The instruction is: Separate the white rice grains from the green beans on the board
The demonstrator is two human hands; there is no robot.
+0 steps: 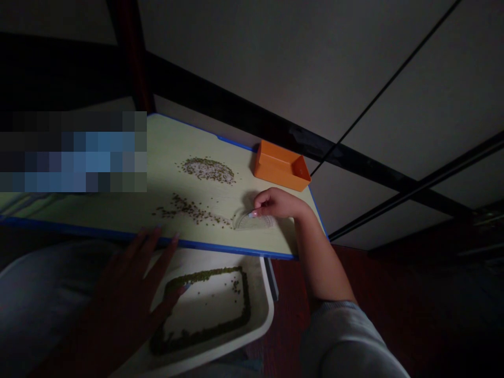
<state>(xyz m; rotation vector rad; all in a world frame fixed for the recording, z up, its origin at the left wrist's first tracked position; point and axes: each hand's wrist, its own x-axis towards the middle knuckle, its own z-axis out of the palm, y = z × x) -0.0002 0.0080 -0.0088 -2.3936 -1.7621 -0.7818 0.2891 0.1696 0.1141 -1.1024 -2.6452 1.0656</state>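
My right hand (275, 203) pinches a clear protractor (255, 223) by its curved edge, close over the pale yellow board (252, 191). Just left of the protractor lies a loose scatter of small green beans or seeds (192, 211). Farther back is a denser pile (208, 170), where green pieces mix with whitish grains. My left hand (142, 283), dim in shadow, has its fingers spread at the board's blue front edge, with the thumb over a white tub (268, 310). Inside that tub, green beans (205, 334) line the border of the floor.
An orange open box (280, 165) stands at the board's back right corner. Pale panels (354, 68) with dark strips rise behind the board. A blurred-out patch (74, 152) covers the left side. Dark red floor (289, 315) shows at the right of the tub.
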